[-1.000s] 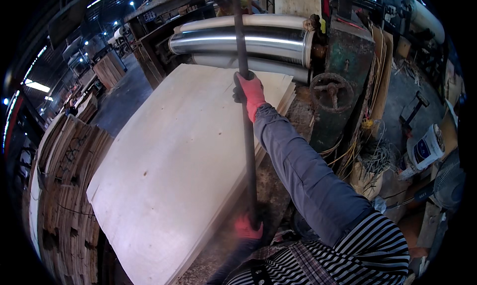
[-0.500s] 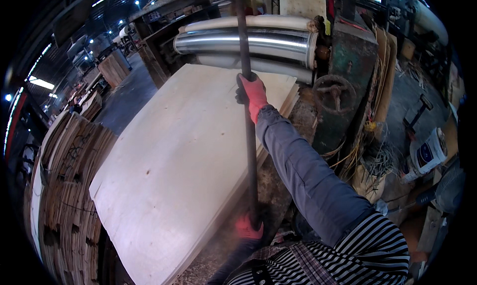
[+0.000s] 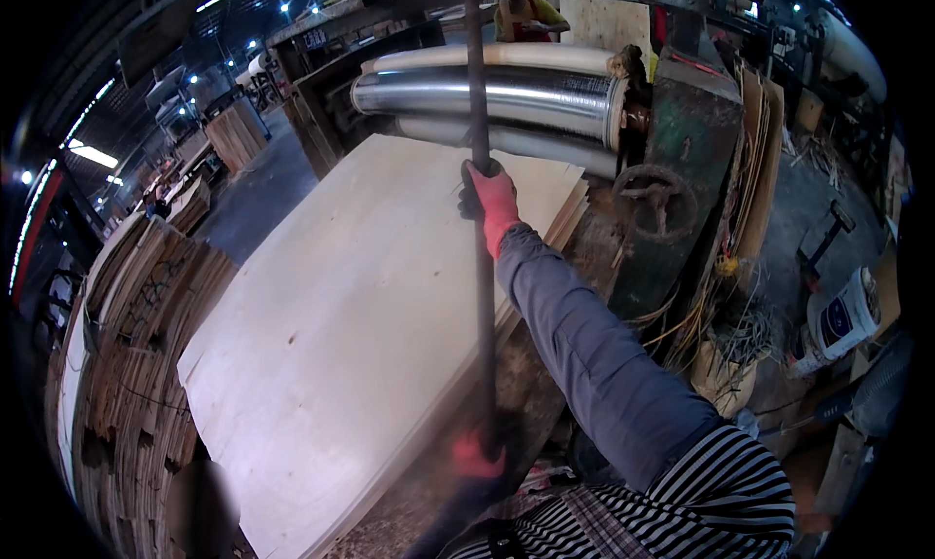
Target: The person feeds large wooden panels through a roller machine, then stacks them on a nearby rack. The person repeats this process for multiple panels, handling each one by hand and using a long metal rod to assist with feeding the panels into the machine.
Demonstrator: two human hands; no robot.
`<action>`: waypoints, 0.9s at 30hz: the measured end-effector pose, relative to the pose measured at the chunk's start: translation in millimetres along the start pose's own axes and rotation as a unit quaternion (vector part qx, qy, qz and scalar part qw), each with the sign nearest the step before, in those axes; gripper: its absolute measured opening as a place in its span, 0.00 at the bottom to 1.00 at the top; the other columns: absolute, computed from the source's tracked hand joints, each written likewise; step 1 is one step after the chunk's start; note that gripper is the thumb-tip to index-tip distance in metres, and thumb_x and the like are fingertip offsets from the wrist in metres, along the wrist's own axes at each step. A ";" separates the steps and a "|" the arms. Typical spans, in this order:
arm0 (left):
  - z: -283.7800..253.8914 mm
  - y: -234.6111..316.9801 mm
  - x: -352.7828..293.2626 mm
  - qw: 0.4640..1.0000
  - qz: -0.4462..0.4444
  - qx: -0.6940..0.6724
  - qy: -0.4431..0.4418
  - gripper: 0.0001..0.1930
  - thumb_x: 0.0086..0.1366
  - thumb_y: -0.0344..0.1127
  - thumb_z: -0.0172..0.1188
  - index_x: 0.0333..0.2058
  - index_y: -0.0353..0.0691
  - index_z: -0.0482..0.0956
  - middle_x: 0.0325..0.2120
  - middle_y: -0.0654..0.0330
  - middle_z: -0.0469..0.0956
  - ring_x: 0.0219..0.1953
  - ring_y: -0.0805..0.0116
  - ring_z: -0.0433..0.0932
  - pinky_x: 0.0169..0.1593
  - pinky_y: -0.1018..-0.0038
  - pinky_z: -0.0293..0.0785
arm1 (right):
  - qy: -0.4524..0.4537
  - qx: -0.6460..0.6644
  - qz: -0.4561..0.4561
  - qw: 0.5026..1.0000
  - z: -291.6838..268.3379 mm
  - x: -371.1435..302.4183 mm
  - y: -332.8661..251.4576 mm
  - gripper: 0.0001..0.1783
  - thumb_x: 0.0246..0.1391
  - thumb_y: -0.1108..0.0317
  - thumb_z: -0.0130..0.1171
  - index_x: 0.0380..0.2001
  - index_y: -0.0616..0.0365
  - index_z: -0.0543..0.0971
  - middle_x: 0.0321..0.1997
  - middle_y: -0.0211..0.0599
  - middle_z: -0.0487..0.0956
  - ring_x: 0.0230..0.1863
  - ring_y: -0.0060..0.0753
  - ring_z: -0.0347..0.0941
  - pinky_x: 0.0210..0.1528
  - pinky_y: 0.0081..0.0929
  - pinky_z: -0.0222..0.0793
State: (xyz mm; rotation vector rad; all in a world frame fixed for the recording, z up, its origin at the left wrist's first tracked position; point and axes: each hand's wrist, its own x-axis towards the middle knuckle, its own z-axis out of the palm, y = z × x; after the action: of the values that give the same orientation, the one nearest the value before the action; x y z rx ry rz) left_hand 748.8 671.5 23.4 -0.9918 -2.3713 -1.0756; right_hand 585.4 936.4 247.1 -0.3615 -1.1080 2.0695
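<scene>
A long dark pole (image 3: pixel 486 306) stands nearly upright in front of me, its upper part running past the rollers and out of the picture. My right hand (image 3: pixel 495 197), in a red and dark glove, is closed around it at mid-length, with the arm stretched forward. Lower down, my left hand (image 3: pixel 475 454), in a red glove and blurred, grips the pole near its bottom end. Left of the pole lies a stack of large pale wood veneer sheets (image 3: pixel 331 316). Beyond the stack's far edge sits a shiny metal roller (image 3: pixel 487 93), with pale rollers above and below it.
A rusty handwheel (image 3: pixel 658 201) juts from the green machine frame (image 3: pixel 687 121) on the right. Rough veneer stacks (image 3: pixel 146 364) line the left. A white bucket (image 3: pixel 842 316), tangled strapping (image 3: pixel 745 335) and a hammer-like tool (image 3: pixel 826 236) lie at right. A person (image 3: pixel 531 18) is partly visible behind the rollers.
The view has shifted slightly. The pole's lower end and my left hand have moved a little left, both hands still gripping. More of the person behind the rollers shows. A dark blur appears at lower left.
</scene>
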 end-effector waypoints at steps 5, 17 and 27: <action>-5.5 10.5 8.9 1.000 0.008 0.015 -0.009 0.09 0.45 0.35 0.58 0.24 0.39 0.69 0.23 0.52 0.69 0.29 0.53 0.69 0.31 0.64 0.65 | 0.017 -0.013 0.002 1.000 -2.8 0.6 -1.1 0.07 0.49 0.66 0.51 0.26 0.57 0.67 0.11 0.24 0.62 0.08 0.17 0.58 0.10 0.18 0.57; -0.4 3.9 -4.3 0.999 0.021 0.041 -0.013 0.12 0.44 0.38 0.59 0.28 0.41 0.70 0.25 0.53 0.70 0.30 0.52 0.70 0.32 0.63 0.66 | 0.015 -0.009 0.010 1.000 -0.6 -12.9 -13.9 0.08 0.50 0.66 0.51 0.24 0.56 0.66 0.11 0.24 0.62 0.09 0.17 0.57 0.10 0.18 0.57; 14.9 -9.4 -8.8 0.994 0.037 0.103 0.024 0.07 0.43 0.34 0.58 0.22 0.42 0.70 0.21 0.55 0.70 0.26 0.55 0.70 0.29 0.65 0.67 | -0.031 0.024 0.023 0.999 -11.1 -6.4 -8.1 0.12 0.49 0.64 0.51 0.36 0.57 0.69 0.17 0.27 0.67 0.15 0.21 0.65 0.14 0.19 0.65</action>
State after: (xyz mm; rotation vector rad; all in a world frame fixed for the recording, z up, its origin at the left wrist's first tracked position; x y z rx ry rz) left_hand 747.6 674.4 4.0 -0.9600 -2.3309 -0.7987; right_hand 599.8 941.1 246.5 -0.3045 -1.0933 2.1569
